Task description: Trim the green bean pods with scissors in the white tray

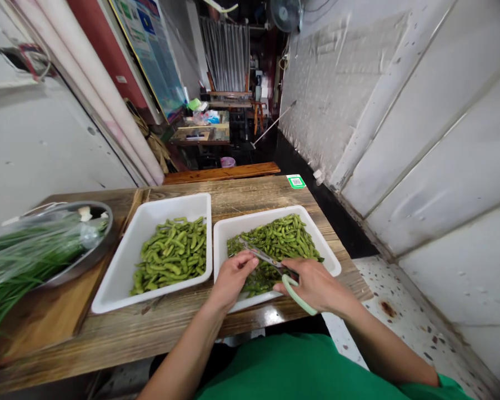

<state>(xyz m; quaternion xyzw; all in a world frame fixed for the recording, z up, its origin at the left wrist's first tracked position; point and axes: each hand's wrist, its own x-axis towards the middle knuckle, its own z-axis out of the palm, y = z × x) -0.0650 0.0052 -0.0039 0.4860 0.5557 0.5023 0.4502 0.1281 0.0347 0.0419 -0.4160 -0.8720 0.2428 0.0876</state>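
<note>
My right hand (314, 283) is closed around a pair of scissors (299, 299) with pale green handles. Their metal blades point up and left over the right white tray (331, 264), which holds a heap of green soybean pods (289, 236). At the blade tips, my left hand (233, 275) is pinched shut, thumb against fingers. What sits between those fingertips is too small and hidden to make out. To the left stands another white tray (119, 269) with more green soybean pods (175, 247) inside.
Both trays rest on a wooden table (183, 333). At the left, a metal basin (77, 269) with bagged green stalks (29, 261) stands on a wooden board (54, 316). A QR-code sticker (295, 181) marks the far right corner. A bench (225, 173) lies beyond.
</note>
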